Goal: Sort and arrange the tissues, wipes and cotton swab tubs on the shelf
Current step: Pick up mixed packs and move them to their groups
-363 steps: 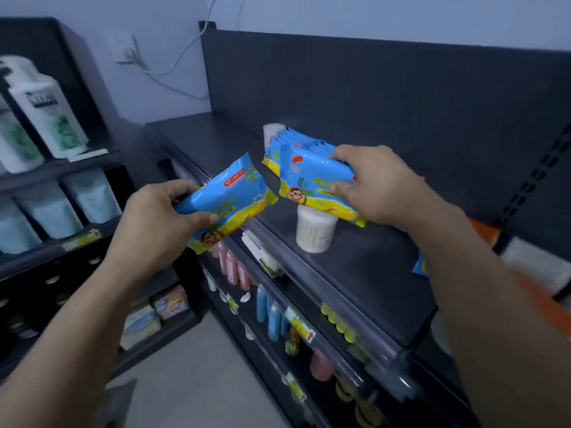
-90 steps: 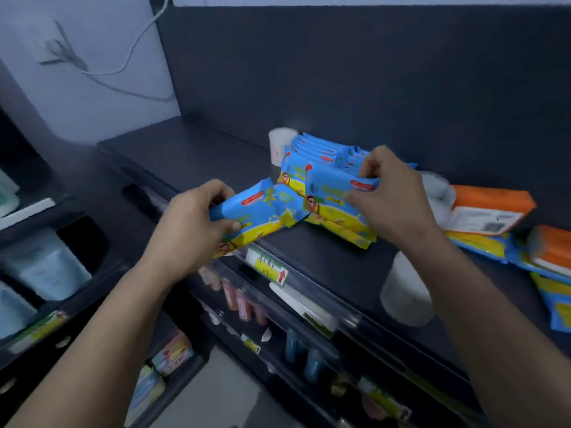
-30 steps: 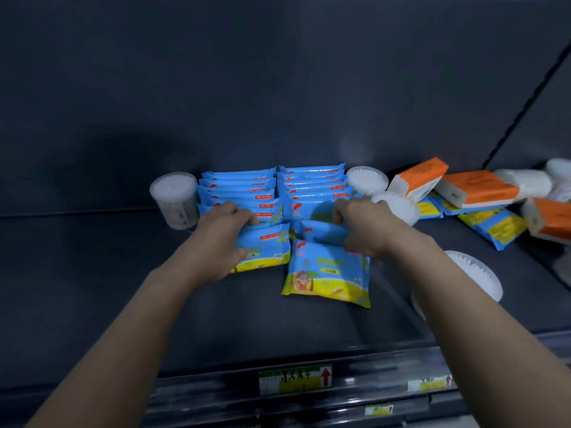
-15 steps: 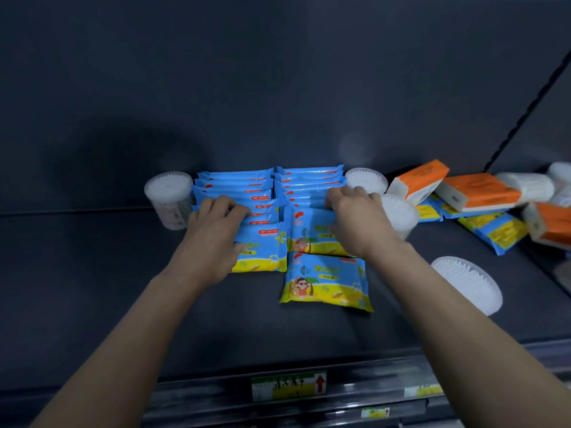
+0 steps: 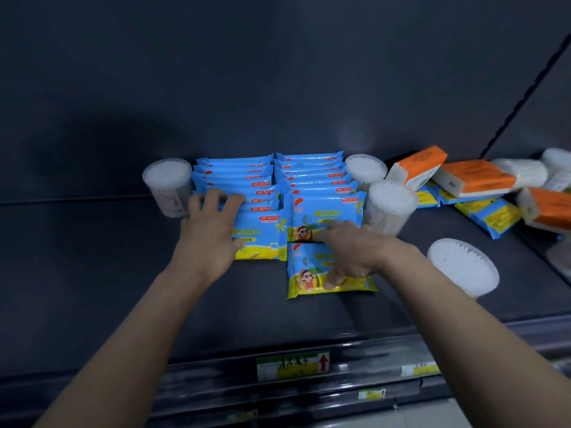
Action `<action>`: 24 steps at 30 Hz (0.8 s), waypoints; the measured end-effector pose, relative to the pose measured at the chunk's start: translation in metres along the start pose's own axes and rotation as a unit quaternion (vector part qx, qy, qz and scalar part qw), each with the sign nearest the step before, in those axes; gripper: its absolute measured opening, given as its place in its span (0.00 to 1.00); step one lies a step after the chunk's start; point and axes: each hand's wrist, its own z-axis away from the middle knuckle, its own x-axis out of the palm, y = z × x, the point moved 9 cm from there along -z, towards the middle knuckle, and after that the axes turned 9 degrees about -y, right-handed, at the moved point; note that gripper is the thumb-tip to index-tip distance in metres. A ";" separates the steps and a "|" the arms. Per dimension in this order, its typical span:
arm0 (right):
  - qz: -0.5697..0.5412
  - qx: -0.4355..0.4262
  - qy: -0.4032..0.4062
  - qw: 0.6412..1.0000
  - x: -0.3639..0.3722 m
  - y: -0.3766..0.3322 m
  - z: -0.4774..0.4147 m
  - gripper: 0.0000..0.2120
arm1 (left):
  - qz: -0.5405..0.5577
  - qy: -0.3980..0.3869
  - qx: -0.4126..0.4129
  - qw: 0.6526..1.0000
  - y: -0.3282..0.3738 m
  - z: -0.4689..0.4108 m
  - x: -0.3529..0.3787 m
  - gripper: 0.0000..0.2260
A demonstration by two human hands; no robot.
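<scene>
Since half a second earlier, the right hand [image 5: 349, 251] has drawn back from the right row of wipes [image 5: 312, 177] to the nearest wipes pack [image 5: 304, 273], which lies flat on the shelf [image 5: 92, 273] just in front of that row. Its thumb presses on the pack's face and its fingers curl over the pack's far edge, so the pack is held between them. The left hand [image 5: 213, 233] rests where it was on the left row of wipes [image 5: 234, 180], fingers spread wide across the packs' top edges and gripping nothing. Both rows stand side by side against the far panel, touching each other. One cotton swab tub [image 5: 168, 186] stands upright just left of the left row; a far tub [image 5: 366, 168] and a middle tub [image 5: 391, 208] stand just right of the right row. A near tub [image 5: 463, 267] sits apart, at the near right. Orange tissue packs [image 5: 475, 177] lie in a loose heap at the far right. A price label [image 5: 292, 364] is fixed to the shelf's front rail.
</scene>
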 end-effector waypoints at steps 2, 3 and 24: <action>0.019 0.009 0.015 1.000 -0.001 -0.002 0.001 0.37 | -0.008 0.004 -0.004 1.000 0.000 0.000 -0.001 0.28; 0.019 0.011 0.029 0.999 -0.004 -0.002 0.002 0.35 | -0.010 0.009 -0.006 1.000 -0.001 0.000 -0.002 0.27; 0.006 0.039 0.352 0.935 -0.058 0.016 0.008 0.19 | -0.013 0.048 -0.011 0.999 -0.002 -0.002 -0.001 0.27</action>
